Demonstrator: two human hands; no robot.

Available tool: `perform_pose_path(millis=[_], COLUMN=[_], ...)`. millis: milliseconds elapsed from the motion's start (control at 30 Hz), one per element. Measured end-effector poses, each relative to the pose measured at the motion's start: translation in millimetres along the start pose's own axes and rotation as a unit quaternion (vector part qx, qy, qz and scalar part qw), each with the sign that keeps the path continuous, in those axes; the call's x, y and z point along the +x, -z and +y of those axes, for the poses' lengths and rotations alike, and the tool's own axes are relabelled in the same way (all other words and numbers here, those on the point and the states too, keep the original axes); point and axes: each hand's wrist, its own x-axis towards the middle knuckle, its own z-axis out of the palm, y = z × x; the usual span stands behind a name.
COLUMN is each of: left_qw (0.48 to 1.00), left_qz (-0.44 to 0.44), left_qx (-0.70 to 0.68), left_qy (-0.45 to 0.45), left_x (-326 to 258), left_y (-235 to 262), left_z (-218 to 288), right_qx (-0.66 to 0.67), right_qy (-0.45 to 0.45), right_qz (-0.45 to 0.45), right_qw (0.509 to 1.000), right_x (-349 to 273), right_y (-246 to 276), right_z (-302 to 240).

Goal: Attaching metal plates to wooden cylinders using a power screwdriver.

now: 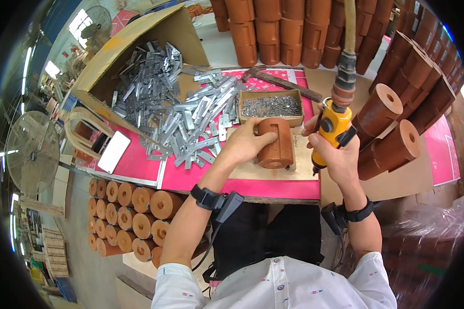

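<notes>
now left hand (246, 143) grips wooden block (275, 143), right hand (334, 154) holds yellow driver (333, 127) beside.

L hand (246, 143) was stretched fwd, fingers curled in a grasp; R hand (335, 154) was raised, fist closed, both wrists strapped.

Loose grey metal brackets (191, 116) are spilling from my open brown cardboard box (139, 36) across the pink tabletop (139, 162). A white phone (113, 151) is lying left. Brown wooden cylinders (288, 28) are stacking up behind; a round fan (32, 152) is standing far left.
</notes>
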Motion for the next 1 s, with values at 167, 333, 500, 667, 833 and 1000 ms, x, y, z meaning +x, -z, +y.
perform_pose_path(millis=[167,333,500,667,833,1000], left_qw=[0.999,0.994,0.925,0.903,0.906,0.901], left_qz=[0.004,0.108,0.245,0.275,0.286,0.322], left_qx=[0.015,0.001,0.269,0.317,0.298,0.283], left_qy=[-0.032,-0.033,-0.106,-0.091,-0.095,-0.060], left_x=[-4,14,60,85,82,71], left_y=[-1,35,49,49,45,57], left_z=[3,-8,-46,-67,-64,-71], right_qx=[0.037,-0.018,-0.001,-0.002,0.006,0.005], right_qy=[-0.016,-0.023,-0.038,-0.008,-0.010,-0.025], right_qz=[0.015,0.002,0.013,0.004,0.008,0.014], right_qw=[0.999,1.000,0.999,1.000,1.000,1.000], right_x=[0,0,0,-1,-1,-3], right_y=[-2,3,3,5,7,2], right_z=[2,5,5,11,6,5])
